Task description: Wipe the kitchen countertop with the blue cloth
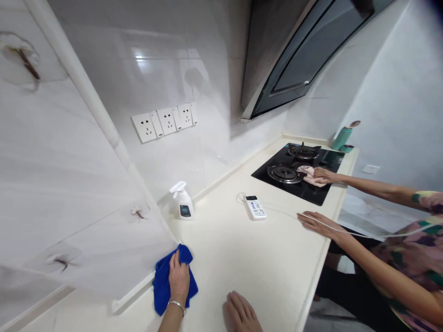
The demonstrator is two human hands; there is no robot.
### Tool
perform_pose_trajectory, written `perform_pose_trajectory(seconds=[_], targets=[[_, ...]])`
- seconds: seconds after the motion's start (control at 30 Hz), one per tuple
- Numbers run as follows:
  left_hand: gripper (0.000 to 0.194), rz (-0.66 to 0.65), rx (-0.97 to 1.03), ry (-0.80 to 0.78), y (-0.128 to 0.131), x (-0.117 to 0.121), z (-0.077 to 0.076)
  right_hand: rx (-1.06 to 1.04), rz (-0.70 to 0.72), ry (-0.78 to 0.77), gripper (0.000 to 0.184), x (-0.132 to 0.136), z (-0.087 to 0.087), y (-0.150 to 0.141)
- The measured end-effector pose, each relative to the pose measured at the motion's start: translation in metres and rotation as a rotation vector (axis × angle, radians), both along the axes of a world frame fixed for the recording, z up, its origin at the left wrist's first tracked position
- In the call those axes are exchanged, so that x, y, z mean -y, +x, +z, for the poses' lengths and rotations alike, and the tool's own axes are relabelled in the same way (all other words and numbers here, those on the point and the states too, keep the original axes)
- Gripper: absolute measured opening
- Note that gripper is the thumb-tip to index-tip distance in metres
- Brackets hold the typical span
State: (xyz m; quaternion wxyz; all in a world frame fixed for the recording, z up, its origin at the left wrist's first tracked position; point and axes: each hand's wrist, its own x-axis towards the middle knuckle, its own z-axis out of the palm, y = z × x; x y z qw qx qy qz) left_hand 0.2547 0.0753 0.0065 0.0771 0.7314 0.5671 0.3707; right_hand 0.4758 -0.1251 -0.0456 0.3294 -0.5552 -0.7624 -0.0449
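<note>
My left hand, with a silver bracelet at the wrist, presses a blue cloth onto the pale countertop, close to the wall corner. The fingers are bent over the cloth, and part of it bunches up around them. Lower in the view, my right hand lies flat on the countertop, holding nothing, and the frame's bottom edge cuts it off. Beyond the cloth, against the wall, stands a white spray bottle.
A white labelled device with a cable lies mid-counter. At right, another person's hand holds a pink cloth on the black gas hob; their other hand rests on the counter. The range hood overhangs.
</note>
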Motion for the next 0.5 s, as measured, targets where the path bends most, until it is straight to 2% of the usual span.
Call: perform_pose_trajectory(seconds=[0.13, 0.27, 0.37, 0.43, 0.5], targets=[[0.035, -0.042, 0.162, -0.102, 0.009, 0.008, 0.013, -0.036, -0.006, -0.024, 0.077, -0.002, -0.003, -0.002], [0.047, 0.026, 0.389, -0.282, 0.021, 0.035, 0.019, -0.196, -0.002, -0.017, 0.072, -0.002, -0.001, -0.003], [0.066, 0.061, 0.548, -0.425, 0.028, 0.061, 0.028, -0.405, -0.033, 0.003, 0.06, -0.002, 0.005, -0.003], [0.077, 0.002, 0.677, -0.533, 0.03, 0.077, 0.04, -0.601, -0.085, -0.014, 0.047, -0.004, 0.016, -0.004], [0.083, -0.086, 0.913, -0.699, 0.03, 0.091, 0.058, -0.825, -0.132, -0.082, 0.038, -0.007, 0.033, -0.008]])
